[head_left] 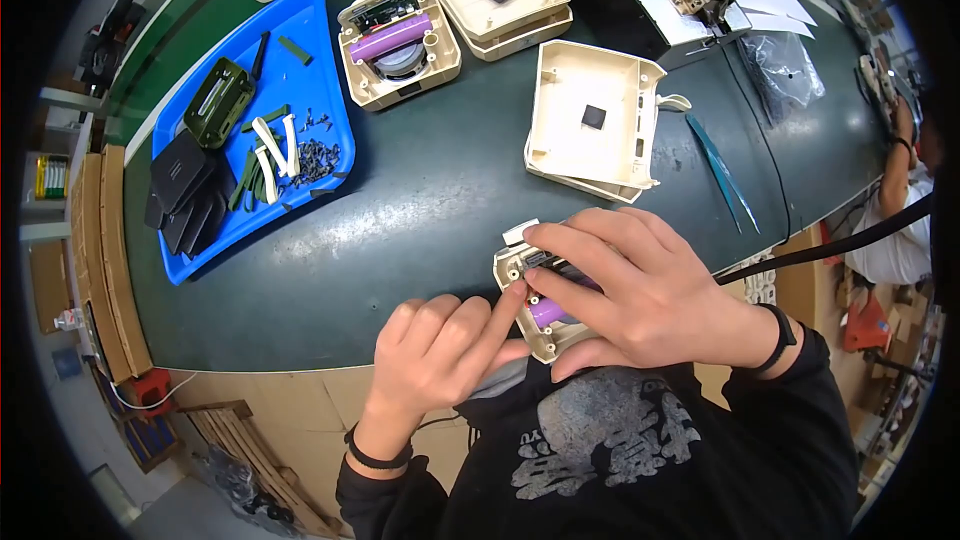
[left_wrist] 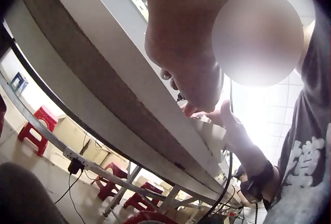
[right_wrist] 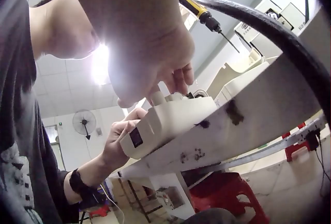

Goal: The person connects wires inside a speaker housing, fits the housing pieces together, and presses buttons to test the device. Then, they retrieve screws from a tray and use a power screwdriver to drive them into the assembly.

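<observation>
A cream plastic housing half (head_left: pixel 545 350) is held between both hands at the table's near edge, with a purple cylindrical cell (head_left: pixel 547 313) and part of a circuit board showing inside. My right hand (head_left: pixel 645 290) grips it from the right, thumb along the near side and fingers reaching across the top. From the left, my left hand (head_left: pixel 430 350) holds the housing's edge, index fingertip over the inside near the board and thumb low at the side. A white tab (head_left: pixel 520 232) sticks out at the far end. Fingers hide much of the interior.
A blue tray (head_left: pixel 335 145) with black covers, green and white strips and small black parts lies left. Similar fitted housings (head_left: pixel 440 65) stand at the back. Beyond my hands are a cream shell (head_left: pixel 560 90), blue tweezers (head_left: pixel 715 165) and a plastic bag (head_left: pixel 790 75). A screwdriver (right_wrist: pixel 209 22) hangs above.
</observation>
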A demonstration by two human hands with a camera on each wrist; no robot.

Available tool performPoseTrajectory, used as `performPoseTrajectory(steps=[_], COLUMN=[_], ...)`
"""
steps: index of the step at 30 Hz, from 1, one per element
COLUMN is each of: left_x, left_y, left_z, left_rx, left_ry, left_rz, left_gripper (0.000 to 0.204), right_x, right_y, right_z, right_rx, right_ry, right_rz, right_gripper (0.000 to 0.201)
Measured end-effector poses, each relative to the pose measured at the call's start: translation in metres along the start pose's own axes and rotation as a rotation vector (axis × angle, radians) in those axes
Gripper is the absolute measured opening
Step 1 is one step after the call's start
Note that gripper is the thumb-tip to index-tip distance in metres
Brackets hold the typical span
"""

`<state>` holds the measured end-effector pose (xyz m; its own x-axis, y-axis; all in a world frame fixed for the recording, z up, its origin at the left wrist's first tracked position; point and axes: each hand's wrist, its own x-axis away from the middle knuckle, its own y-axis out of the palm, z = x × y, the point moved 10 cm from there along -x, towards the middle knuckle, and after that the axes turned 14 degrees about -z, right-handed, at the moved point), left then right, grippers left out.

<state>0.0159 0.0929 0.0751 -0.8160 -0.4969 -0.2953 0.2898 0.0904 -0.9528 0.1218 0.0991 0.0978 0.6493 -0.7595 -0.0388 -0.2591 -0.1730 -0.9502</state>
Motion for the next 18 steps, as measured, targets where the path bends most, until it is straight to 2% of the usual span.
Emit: performPoseTrajectory(steps=[12,18], left_x=[-0.001,0.003], left_y=[0.005,-0.008], left_z=[0.000,-0.002], left_rx=[0.050,0.059], left_ry=[-0.009,-0.056], left_rz=[-0.032,-0.002], left_gripper=[0.042,0.041], right_x=[-0.005,-0.003], right_y=[0.003,-0.007], right_z=[-0.002,-0.004], right_rx=[0.052,0.044], right_ry=[0.026,-0.003], right_rz=[-0.059,-0.001], right_gripper=[0.056,0.054])
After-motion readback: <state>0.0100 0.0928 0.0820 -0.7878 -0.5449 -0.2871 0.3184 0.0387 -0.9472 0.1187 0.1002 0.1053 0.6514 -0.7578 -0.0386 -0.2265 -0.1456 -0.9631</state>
